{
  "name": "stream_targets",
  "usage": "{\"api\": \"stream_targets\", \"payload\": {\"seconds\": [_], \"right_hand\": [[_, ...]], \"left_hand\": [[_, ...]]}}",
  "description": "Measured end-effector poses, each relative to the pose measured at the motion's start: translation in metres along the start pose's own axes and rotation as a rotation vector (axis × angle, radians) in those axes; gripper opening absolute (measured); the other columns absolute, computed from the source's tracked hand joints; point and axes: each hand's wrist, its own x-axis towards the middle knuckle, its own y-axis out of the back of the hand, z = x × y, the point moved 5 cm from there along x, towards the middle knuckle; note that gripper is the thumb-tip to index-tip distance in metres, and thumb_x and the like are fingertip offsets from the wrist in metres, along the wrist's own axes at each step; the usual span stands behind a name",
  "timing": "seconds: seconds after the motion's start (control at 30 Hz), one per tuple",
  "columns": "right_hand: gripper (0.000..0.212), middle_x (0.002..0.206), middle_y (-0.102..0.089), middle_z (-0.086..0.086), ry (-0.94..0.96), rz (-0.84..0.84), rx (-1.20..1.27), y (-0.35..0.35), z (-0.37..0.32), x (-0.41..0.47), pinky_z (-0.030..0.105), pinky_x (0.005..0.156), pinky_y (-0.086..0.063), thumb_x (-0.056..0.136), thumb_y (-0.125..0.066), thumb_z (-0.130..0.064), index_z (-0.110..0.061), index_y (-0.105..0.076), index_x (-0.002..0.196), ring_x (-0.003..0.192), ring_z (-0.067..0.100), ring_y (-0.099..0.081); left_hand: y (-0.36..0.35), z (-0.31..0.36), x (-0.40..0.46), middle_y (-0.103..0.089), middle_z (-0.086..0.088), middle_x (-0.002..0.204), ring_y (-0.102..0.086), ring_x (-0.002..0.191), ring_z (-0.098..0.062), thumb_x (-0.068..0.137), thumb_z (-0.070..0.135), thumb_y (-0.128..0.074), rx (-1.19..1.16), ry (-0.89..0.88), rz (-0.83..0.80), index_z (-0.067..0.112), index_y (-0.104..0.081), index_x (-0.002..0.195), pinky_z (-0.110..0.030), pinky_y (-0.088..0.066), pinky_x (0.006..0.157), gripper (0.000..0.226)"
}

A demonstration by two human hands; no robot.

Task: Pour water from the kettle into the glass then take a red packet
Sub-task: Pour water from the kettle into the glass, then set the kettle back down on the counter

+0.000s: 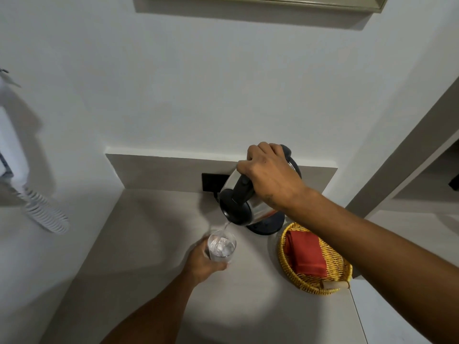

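My right hand (pixel 269 176) grips the black handle of a steel kettle (pixel 238 202) and holds it tilted forward above its base. A thin stream of water runs from the spout into a clear glass (pixel 221 245), which is partly filled. My left hand (pixel 202 263) is wrapped around the glass from the near left side as it stands on the grey counter (pixel 154 244). A red packet (pixel 306 253) lies in a yellow wicker basket (pixel 320 285) to the right of the glass, partly under my right forearm.
The kettle's black base (pixel 267 225) sits just behind the basket. A black wall socket (pixel 210 182) is on the backsplash behind the kettle. A white wall-mounted device with a coiled cord (pixel 46 216) hangs at the left. A shelf opening lies at the right.
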Motion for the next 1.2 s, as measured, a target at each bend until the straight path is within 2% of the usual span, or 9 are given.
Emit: {"api": "stream_targets", "payload": {"seconds": [0.13, 0.2, 0.3, 0.4, 0.47, 0.63, 0.73, 1.0, 1.2], "right_hand": [[0.013, 0.085, -0.045, 0.003, -0.06, 0.007, 0.09, -0.019, 0.019, -0.008, 0.033, 0.079, -0.022, 0.08, -0.062, -0.006, -0.018, -0.06, 0.084, 0.088, 0.023, -0.04], [0.013, 0.086, -0.047, 0.003, -0.141, -0.006, 0.181, -0.033, 0.036, -0.012, 0.033, 0.078, -0.025, 0.077, -0.064, -0.006, -0.018, -0.06, 0.082, 0.088, 0.023, -0.041], [0.019, 0.085, -0.055, 0.005, -0.319, -0.037, 0.33, -0.056, 0.07, -0.017, 0.033, 0.068, -0.041, 0.067, -0.07, -0.002, -0.014, -0.063, 0.08, 0.083, 0.024, -0.051], [0.024, 0.078, -0.055, 0.002, -0.455, 0.023, 0.475, -0.08, 0.1, -0.028, 0.016, 0.058, -0.035, 0.065, -0.068, 0.006, -0.015, -0.06, 0.075, 0.072, 0.019, -0.053], [0.025, 0.081, -0.055, 0.004, -0.527, 0.073, 0.562, -0.097, 0.115, -0.036, 0.013, 0.058, -0.034, 0.065, -0.068, 0.008, -0.012, -0.06, 0.077, 0.073, 0.019, -0.052], [0.031, 0.082, -0.061, 0.007, -0.706, 0.126, 0.82, -0.136, 0.135, -0.046, 0.03, 0.065, -0.049, 0.066, -0.059, 0.014, -0.013, -0.062, 0.079, 0.077, 0.021, -0.058], [0.032, 0.074, -0.062, -0.001, -0.826, 0.099, 0.915, -0.156, 0.142, -0.051, 0.029, 0.065, -0.049, 0.073, -0.06, 0.01, -0.022, -0.061, 0.075, 0.073, 0.015, -0.059], [0.037, 0.07, -0.06, -0.01, -0.93, 0.128, 0.978, -0.181, 0.151, -0.067, 0.02, 0.059, -0.041, 0.077, -0.061, 0.006, -0.031, -0.058, 0.073, 0.069, 0.006, -0.056], [0.032, 0.074, -0.061, -0.01, -0.981, 0.15, 0.987, -0.185, 0.164, -0.08, 0.015, 0.057, -0.04, 0.078, -0.06, 0.005, -0.027, -0.061, 0.081, 0.071, 0.004, -0.056]], "left_hand": [[0.0, -0.002, 0.001, -0.078, 0.007, 0.107, -0.074, 0.099, -0.011, 0.043, 0.03, -0.101, 0.007, 0.003, -0.019, 0.035, -0.063, 0.129, -0.033, -0.062, 0.087, 0.094], [0.0, -0.004, 0.001, -0.079, 0.011, 0.102, -0.074, 0.094, -0.005, 0.041, 0.032, -0.101, 0.012, 0.004, -0.023, 0.037, -0.065, 0.123, -0.026, -0.061, 0.081, 0.09], [0.001, -0.004, 0.002, -0.079, 0.016, 0.1, -0.073, 0.091, 0.0, 0.04, 0.028, -0.102, 0.011, -0.01, -0.033, 0.04, -0.066, 0.12, -0.014, -0.057, 0.074, 0.088], [-0.001, -0.006, 0.003, -0.077, 0.021, 0.103, -0.072, 0.09, 0.001, 0.042, 0.016, -0.102, -0.004, -0.024, -0.052, 0.039, -0.065, 0.119, -0.011, -0.055, 0.071, 0.088], [-0.003, -0.008, 0.005, -0.076, 0.022, 0.103, -0.072, 0.09, 0.003, 0.042, 0.012, -0.102, -0.01, -0.021, -0.059, 0.035, -0.066, 0.118, -0.01, -0.053, 0.072, 0.086], [-0.004, -0.017, 0.007, -0.079, 0.012, 0.104, -0.073, 0.095, -0.002, 0.044, 0.012, -0.103, -0.02, 0.029, -0.063, 0.029, -0.067, 0.121, -0.01, -0.053, 0.077, 0.086], [-0.004, -0.015, 0.006, -0.076, 0.027, 0.1, -0.07, 0.09, 0.009, 0.045, 0.012, -0.102, -0.009, 0.034, -0.065, 0.033, -0.067, 0.116, -0.001, -0.049, 0.069, 0.083], [-0.005, -0.012, 0.005, -0.073, 0.038, 0.096, -0.067, 0.088, 0.017, 0.046, 0.008, -0.1, -0.009, 0.073, -0.052, 0.045, -0.067, 0.106, 0.001, -0.047, 0.067, 0.079], [-0.004, -0.011, 0.004, -0.075, 0.032, 0.101, -0.069, 0.092, 0.012, 0.04, 0.025, -0.1, 0.036, 0.082, -0.046, 0.047, -0.068, 0.109, -0.001, -0.05, 0.07, 0.079]]}}
